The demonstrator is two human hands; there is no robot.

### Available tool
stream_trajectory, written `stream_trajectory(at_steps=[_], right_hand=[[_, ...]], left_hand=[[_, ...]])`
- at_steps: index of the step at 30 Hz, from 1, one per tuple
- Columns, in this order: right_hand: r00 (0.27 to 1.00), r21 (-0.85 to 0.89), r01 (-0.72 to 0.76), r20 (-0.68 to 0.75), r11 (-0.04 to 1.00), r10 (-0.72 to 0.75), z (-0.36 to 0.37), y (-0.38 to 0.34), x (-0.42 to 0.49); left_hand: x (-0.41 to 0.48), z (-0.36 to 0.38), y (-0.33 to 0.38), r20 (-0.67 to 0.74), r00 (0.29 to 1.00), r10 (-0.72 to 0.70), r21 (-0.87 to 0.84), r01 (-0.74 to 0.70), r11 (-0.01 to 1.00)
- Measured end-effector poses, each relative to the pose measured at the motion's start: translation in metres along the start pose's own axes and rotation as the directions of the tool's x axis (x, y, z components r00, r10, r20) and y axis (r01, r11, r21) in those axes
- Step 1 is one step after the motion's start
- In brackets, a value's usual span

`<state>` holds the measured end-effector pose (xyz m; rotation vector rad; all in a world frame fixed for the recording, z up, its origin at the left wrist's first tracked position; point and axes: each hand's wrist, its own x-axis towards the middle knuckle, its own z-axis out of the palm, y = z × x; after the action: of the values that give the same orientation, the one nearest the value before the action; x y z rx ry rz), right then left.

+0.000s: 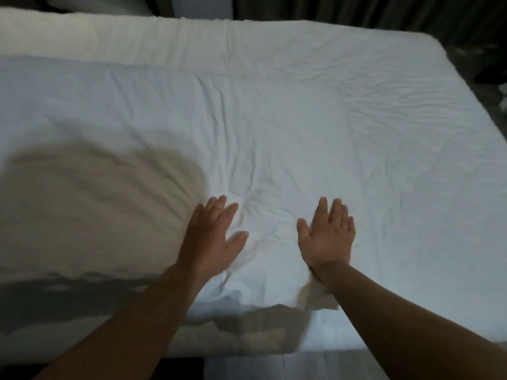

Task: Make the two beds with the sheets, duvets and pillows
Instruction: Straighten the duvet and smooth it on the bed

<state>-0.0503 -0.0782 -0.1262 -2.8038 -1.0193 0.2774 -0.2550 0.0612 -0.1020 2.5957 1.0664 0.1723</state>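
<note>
A white duvet (137,111) lies spread over the bed and covers its left and middle; its near edge hangs over the bed's side below my wrists. My left hand (212,237) lies flat on the duvet with straight fingers, near the edge. My right hand (327,237) presses flat on the duvet beside it, fingers straight and pointing away from me. A wrinkled white sheet (370,78) shows on the right part of the mattress. Creases run through the fabric between my two hands.
A white pillow (104,4) lies partly in view at the top left, beyond the bed. Dark curtains (356,12) hang behind the far side. The bed's far right corner (428,42) is rounded, with dark floor past it. Grey floor (315,363) shows at the bottom.
</note>
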Motion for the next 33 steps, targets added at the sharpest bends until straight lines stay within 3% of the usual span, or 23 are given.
stream_trajectory(at_steps=[3, 6, 9, 11, 13, 16, 18, 22, 24, 26, 28, 31, 33], right_hand=[[0.992, 0.134, 0.128, -0.002, 0.983, -0.129, -0.022, -0.03, -0.014], [0.929, 0.235, 0.366, -0.034, 0.901, -0.368, -0.033, -0.075, -0.038], [0.853, 0.198, 0.52, -0.087, 0.831, -0.514, -0.032, -0.124, -0.058], [0.833, 0.165, 0.552, -0.064, 0.818, -0.55, -0.024, -0.157, -0.067], [0.838, 0.13, 0.54, 0.012, 0.831, -0.546, -0.013, -0.19, -0.074], [0.873, 0.037, 0.461, 0.16, 0.887, -0.461, 0.012, -0.222, -0.082], [0.884, -0.027, 0.436, 0.2, 0.9, -0.422, 0.027, -0.229, -0.087], [0.912, -0.135, 0.344, 0.284, 0.929, -0.296, 0.026, -0.242, -0.088], [0.93, -0.141, 0.261, 0.303, 0.955, -0.209, 0.018, -0.259, -0.09], [0.959, -0.07, 0.111, 0.269, 0.991, -0.088, 0.013, -0.287, -0.093], [0.979, 0.044, -0.006, 0.201, 0.999, -0.003, 0.015, -0.321, -0.097], [0.983, 0.102, 0.037, 0.174, 0.994, -0.055, 0.033, -0.366, -0.109], [0.974, 0.081, 0.092, 0.198, 0.992, -0.106, 0.043, -0.385, -0.12]], left_hand=[[-0.021, -0.044, -0.034, -0.227, 0.974, -0.022, 0.071, 0.039, 0.997], [-0.04, -0.087, -0.086, -0.275, 0.938, -0.213, 0.121, 0.254, 0.96], [-0.056, -0.116, -0.149, -0.284, 0.881, -0.379, 0.269, 0.452, 0.851], [-0.071, -0.124, -0.197, -0.293, 0.778, -0.555, 0.288, 0.626, 0.725], [-0.088, -0.114, -0.234, -0.227, 0.69, -0.687, 0.255, 0.723, 0.642], [-0.1, -0.085, -0.266, -0.083, 0.731, -0.677, 0.25, 0.673, 0.696], [-0.101, -0.079, -0.273, 0.019, 0.722, -0.691, 0.238, 0.668, 0.705], [-0.091, -0.114, -0.287, 0.117, 0.799, -0.589, 0.329, 0.528, 0.783], [-0.087, -0.146, -0.3, 0.067, 0.875, -0.48, 0.323, 0.436, 0.84], [-0.085, -0.168, -0.325, -0.094, 0.921, -0.378, 0.296, 0.389, 0.872], [-0.085, -0.181, -0.354, -0.152, 0.889, -0.431, 0.245, 0.457, 0.855], [-0.098, -0.171, -0.388, 0.097, 0.708, -0.699, 0.127, 0.688, 0.714], [-0.108, -0.158, -0.401, 0.219, 0.642, -0.735, 0.007, 0.752, 0.659]])
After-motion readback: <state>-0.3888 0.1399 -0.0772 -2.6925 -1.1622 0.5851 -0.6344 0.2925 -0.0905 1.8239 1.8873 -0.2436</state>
